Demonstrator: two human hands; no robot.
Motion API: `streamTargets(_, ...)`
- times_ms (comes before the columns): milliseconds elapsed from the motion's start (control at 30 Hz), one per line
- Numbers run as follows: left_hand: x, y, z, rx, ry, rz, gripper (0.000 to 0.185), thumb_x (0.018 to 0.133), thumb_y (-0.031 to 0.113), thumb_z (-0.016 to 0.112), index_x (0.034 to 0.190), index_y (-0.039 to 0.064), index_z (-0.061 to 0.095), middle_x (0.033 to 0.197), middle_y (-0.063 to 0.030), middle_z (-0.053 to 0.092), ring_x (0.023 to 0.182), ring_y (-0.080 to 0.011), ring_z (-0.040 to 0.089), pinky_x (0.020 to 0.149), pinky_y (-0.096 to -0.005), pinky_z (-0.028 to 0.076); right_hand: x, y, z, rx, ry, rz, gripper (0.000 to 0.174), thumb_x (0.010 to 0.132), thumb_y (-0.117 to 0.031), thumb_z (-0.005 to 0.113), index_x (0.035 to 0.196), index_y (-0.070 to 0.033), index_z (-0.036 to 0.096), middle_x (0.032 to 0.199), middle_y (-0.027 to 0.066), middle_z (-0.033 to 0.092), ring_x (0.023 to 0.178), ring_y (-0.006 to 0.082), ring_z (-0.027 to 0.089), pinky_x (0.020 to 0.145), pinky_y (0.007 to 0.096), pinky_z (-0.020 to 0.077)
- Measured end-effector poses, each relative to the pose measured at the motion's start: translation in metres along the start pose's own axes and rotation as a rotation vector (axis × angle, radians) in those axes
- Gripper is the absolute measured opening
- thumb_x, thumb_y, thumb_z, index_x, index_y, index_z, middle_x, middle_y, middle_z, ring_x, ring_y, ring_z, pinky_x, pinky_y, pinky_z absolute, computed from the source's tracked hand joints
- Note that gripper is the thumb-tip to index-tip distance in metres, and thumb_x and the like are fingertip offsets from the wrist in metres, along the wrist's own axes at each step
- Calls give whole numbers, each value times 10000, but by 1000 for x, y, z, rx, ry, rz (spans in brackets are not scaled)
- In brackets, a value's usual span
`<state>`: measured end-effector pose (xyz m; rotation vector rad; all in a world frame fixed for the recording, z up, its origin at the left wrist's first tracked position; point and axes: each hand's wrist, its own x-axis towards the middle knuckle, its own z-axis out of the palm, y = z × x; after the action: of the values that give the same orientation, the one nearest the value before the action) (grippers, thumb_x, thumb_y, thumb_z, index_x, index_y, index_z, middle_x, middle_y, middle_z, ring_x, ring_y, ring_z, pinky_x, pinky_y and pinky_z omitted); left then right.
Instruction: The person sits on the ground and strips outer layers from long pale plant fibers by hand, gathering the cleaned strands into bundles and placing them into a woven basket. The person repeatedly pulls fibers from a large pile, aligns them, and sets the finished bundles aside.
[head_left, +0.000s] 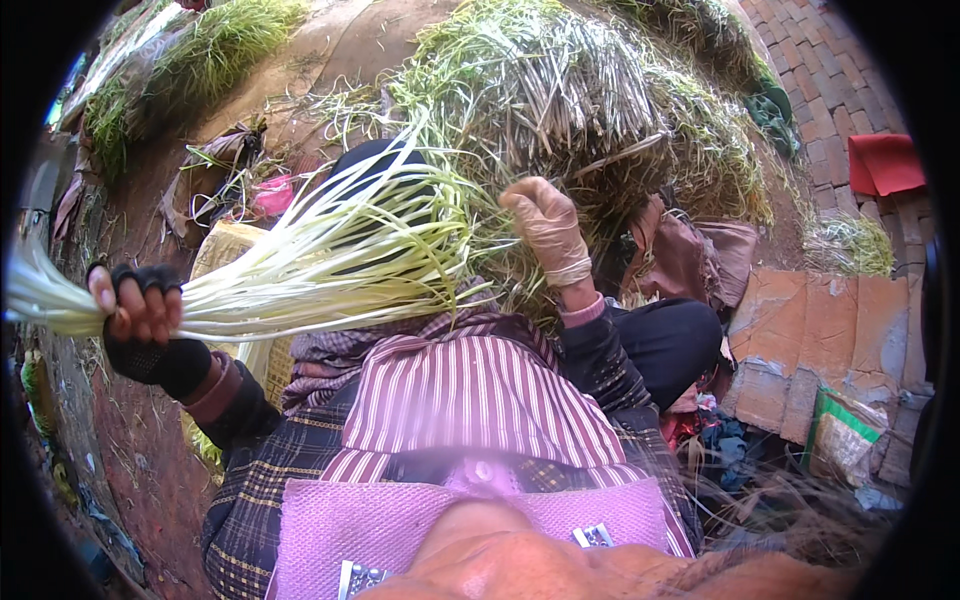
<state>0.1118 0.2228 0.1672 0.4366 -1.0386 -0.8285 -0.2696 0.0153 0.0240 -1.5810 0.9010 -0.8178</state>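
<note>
My left hand (142, 315), in a black fingerless glove, grips a thick bunch of long blanched chives (337, 262) near its white end. That end is blurred at the left rim. The pale yellow-green leaves fan out rightward across my lap. In a thin, wrinkled translucent glove, my right hand (549, 229) is raised just right of the leaf tips, its fingers curled. Whether anything is pinched in it is hidden. Beyond it lies a large heap of similar stalks (570, 90), with dry brownish ends and green leaves. A striped apron (480, 397) covers my lap.
Another green pile (217, 60) lies at the upper left. A pink scrap (274, 195) and a yellowish box or bag (225, 247) are near my left knee. Rightward are flattened cardboard (817, 337), a green-and-white bag (847, 431), a red sheet (886, 163) and brick paving (817, 82).
</note>
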Motion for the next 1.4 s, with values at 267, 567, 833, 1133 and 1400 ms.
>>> streamTargets(267,0,-16,-2,-63,-5,-51,161,894,53,576,947,107,433,598,2,476,453,-96,464,499,-255,424,16,-48,57,-90,-21,-230,181,872,-132,673,1031,-48,644,770,62,658,622,112,577,571,265,463)
streamTargets(567,-1,-21,-2,-46,51,-55,157,893,48,562,935,114,425,590,15,446,452,-90,428,501,-251,396,17,-66,74,-461,32,-280,244,850,-168,698,1045,-34,639,792,125,676,664,214,652,600,311,502)
streamTargets(833,-1,-25,-4,-35,61,-68,157,893,50,562,937,114,425,590,11,448,452,-97,419,501,-257,394,24,-73,73,-368,-62,-233,164,853,-149,682,967,-37,640,807,141,679,711,259,675,631,330,514)
streamTargets(1133,-2,-29,-6,-61,49,-80,143,907,51,548,946,103,421,584,11,430,452,-97,427,505,-259,405,30,-87,71,-719,-164,-263,283,863,-344,636,907,-71,578,735,158,647,745,336,668,648,443,516)
streamTargets(1400,-3,-35,3,-66,73,-47,150,912,66,550,957,103,412,602,8,439,463,-100,435,504,-262,404,26,-76,72,-701,-160,-305,218,854,-309,582,817,-96,558,647,152,609,605,339,638,543,438,501)
